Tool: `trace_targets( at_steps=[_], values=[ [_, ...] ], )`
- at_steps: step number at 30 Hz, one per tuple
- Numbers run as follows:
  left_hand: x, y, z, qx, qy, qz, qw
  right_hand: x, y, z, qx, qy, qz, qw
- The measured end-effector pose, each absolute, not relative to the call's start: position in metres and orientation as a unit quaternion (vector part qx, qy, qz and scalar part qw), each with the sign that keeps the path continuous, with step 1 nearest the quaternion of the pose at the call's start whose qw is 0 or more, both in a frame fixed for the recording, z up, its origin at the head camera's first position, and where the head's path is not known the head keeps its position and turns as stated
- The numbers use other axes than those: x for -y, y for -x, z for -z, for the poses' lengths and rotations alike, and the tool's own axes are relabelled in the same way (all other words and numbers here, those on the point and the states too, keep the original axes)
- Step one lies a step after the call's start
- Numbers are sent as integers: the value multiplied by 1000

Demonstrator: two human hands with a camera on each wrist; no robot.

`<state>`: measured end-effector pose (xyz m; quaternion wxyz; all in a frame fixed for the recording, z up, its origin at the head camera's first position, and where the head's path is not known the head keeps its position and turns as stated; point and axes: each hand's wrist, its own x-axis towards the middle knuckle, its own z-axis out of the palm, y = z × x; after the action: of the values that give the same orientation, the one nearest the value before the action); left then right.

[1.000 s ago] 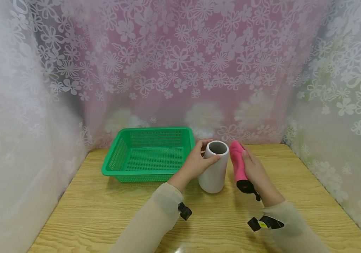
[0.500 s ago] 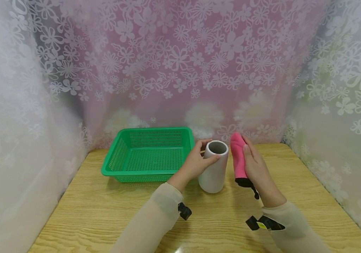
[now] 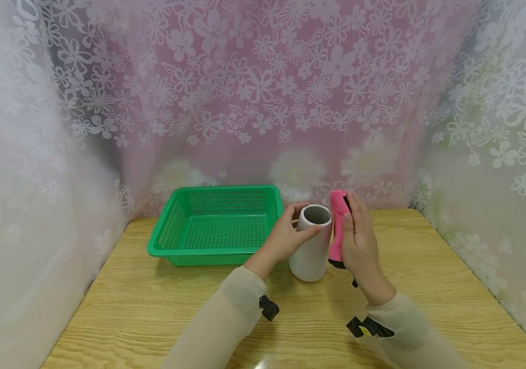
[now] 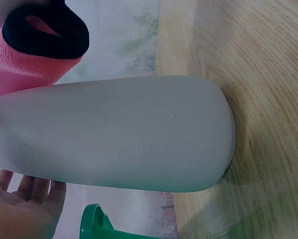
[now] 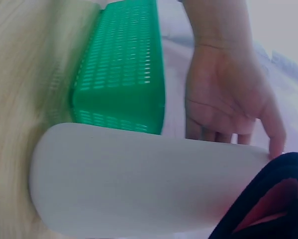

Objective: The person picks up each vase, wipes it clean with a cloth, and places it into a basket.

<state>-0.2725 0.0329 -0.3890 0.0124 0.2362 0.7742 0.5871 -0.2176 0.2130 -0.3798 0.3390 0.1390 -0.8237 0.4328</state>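
Note:
A tall white vase (image 3: 310, 253) with a round open mouth stands upright on the wooden table. My left hand (image 3: 286, 233) grips it near the top, thumb on the front and fingers round the far side. Right of the vase, my right hand (image 3: 359, 241) holds a soft pink fabric pouch (image 3: 338, 225) with a black-edged opening and a short black cord. In the left wrist view the pink cloth (image 4: 19, 72) overlaps the vase's upper edge; whether it presses on it I cannot tell. The black rim (image 5: 248, 199) faces the right wrist camera.
A green plastic basket (image 3: 216, 252) with perforated walls sits on the table just left of the vase, behind my left forearm. Floral curtains (image 3: 263, 102) hang behind the table and on both sides.
My right hand has raised the pink pouch, then carried it left, close to the vase, turning it so a black patch shows near its top. My left hand and the vase have stayed put.

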Motion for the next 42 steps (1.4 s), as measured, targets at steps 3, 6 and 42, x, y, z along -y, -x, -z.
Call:
trace_targets(
  at_steps=[3, 6, 42],
  values=[
    [-33, 272, 389, -775, -235, -586, 13, -209, 220, 385, 817, -146, -421, 367],
    [-33, 272, 389, -776, -233, -586, 15, -205, 224, 390, 810, -152, -409, 392],
    [-32, 270, 386, -767, -238, -596, 10, -194, 240, 422, 790, -116, -445, 405]
  ],
)
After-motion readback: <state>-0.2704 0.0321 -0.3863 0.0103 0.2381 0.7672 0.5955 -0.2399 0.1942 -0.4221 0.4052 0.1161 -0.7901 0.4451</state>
